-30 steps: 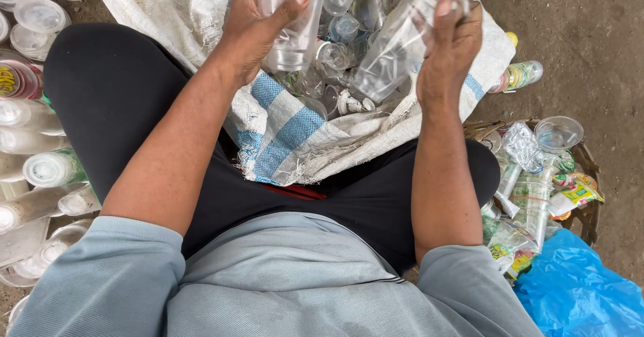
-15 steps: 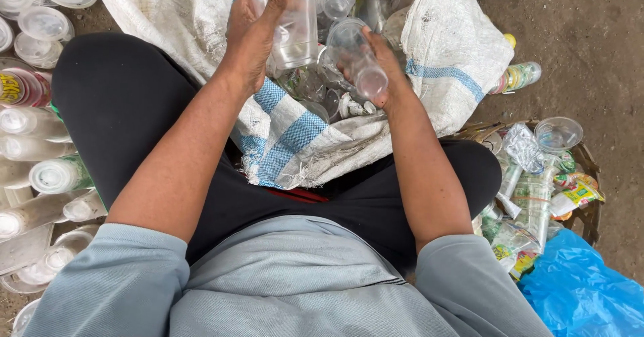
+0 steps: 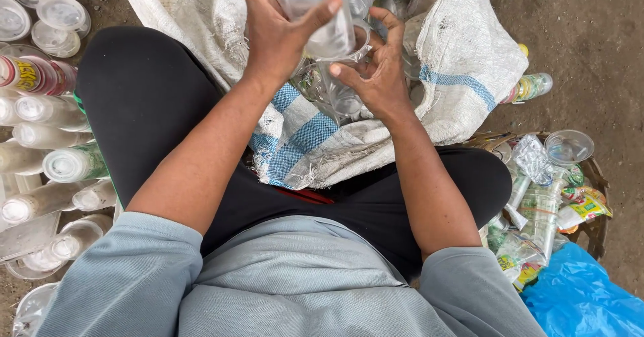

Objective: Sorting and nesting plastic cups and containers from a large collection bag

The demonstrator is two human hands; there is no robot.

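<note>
My left hand [image 3: 278, 31] grips a stack of clear plastic cups [image 3: 322, 15] held upright over an open white woven sack [image 3: 463, 62] with blue stripes. My right hand [image 3: 376, 75] sits just under the stack's lower end, fingers curled around the rim of the bottom cup, touching it. The sack lies between my legs in black trousers and holds more clear cups [image 3: 335, 95], partly hidden by my hands.
Stacked clear cups and lids [image 3: 47, 149] lie in rows on the left. A basket [image 3: 590, 176] of plastic wrappers and a cup stands at the right, with a blue bag [image 3: 590, 303] beside it. A small bottle [image 3: 530, 87] lies on bare dirt.
My right hand moved left from the sack's right side, carrying a clear cup to the bottom of the stack. The left hand kept its hold on the stack.
</note>
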